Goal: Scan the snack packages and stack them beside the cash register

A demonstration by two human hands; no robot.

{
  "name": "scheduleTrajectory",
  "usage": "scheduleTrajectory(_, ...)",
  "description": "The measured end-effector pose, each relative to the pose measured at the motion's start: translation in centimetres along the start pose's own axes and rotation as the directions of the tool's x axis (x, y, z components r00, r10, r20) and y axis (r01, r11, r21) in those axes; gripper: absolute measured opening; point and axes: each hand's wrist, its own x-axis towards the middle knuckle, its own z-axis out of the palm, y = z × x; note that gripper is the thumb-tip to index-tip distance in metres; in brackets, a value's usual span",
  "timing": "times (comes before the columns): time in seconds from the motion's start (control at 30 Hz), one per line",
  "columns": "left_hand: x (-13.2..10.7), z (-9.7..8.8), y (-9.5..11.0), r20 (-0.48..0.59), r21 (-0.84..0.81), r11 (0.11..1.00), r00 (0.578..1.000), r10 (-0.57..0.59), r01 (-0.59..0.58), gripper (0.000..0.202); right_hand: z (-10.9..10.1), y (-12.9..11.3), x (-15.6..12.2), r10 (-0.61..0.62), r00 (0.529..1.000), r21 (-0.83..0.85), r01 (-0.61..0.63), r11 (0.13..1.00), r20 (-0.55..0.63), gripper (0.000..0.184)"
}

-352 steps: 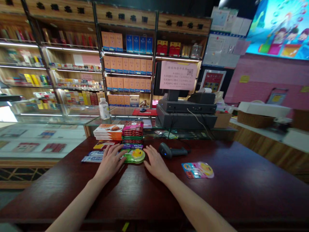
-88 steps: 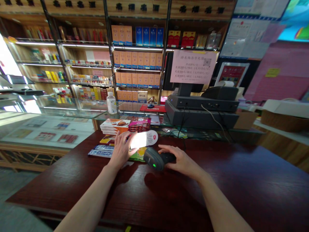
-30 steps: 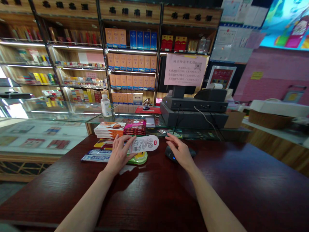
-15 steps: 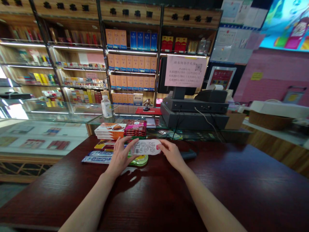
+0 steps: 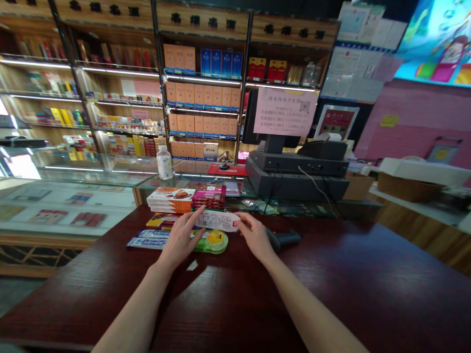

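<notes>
Both hands are at a flat, round-ended package [image 5: 222, 221], whose white back with dark print and a small red mark faces me. My right hand [image 5: 254, 236] pinches its right end between thumb and fingers. Around its left end are the thumb and fingers of my left hand [image 5: 181, 237], which hide that end. Just below the package lies a similar green package [image 5: 217, 241] with a yellow figure, partly under my left hand. Blue-and-white slim packets [image 5: 147, 242] lie left of that hand. Behind are white-and-orange boxes [image 5: 170, 200] and a stack of dark red packs [image 5: 209, 196].
A black handheld scanner [image 5: 285, 239] lies right of my right hand on the dark wooden table [image 5: 235, 304]. Beyond stand a glass counter, a bottle [image 5: 164, 163] and a cash register [image 5: 294, 169] with a cable. Stocked shelves line the wall.
Both hands have lowered the package slightly towards the table, and it now slants down to the right. The fingers of my left hand have straightened somewhat. The camera view has shifted a little.
</notes>
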Motion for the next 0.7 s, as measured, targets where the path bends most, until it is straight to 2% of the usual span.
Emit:
scheduleTrajectory(0.07,0.1,-0.3,0.1,-0.026,-0.05,0.998,0.999,-0.042,0.041,0.06,0.5,0.3,-0.2,-0.012,1.0,0.042,0.012,0.999,-0.003,0.034)
scheduleTrajectory(0.13,0.2,-0.4,0.1,-0.036,-0.117,0.985,0.99,-0.134,0.129,0.057,1.0,0.5,-0.4,-0.03,0.999,0.064,0.031,0.997,-0.018,0.034)
scheduleTrajectory(0.27,0.3,0.2,-0.4,-0.026,-0.282,0.903,0.939,-0.344,0.323,0.045,2.0,0.5,-0.9,-0.079,0.994,0.032,0.081,0.996,-0.08,0.032)
scheduleTrajectory(0.43,0.4,0.3,-1.4,-0.048,-0.384,0.82,0.878,-0.476,0.424,0.037,3.1,1.1,-1.4,-0.103,0.99,0.054,0.109,0.993,-0.094,0.031)
scheduleTrajectory(0.53,0.5,-0.6,-2.3,0.033,-0.414,0.798,0.883,-0.468,0.438,0.04,3.4,2.0,-1.5,-0.107,0.992,0.063,0.111,0.992,-0.069,0.03)
scheduleTrajectory(0.7,0.4,-2.2,-3.4,0.191,-0.557,0.743,0.928,-0.32,0.372,0.038,3.7,3.4,-1.7,-0.075,0.997,0.048,0.075,0.996,-0.008,0.034)
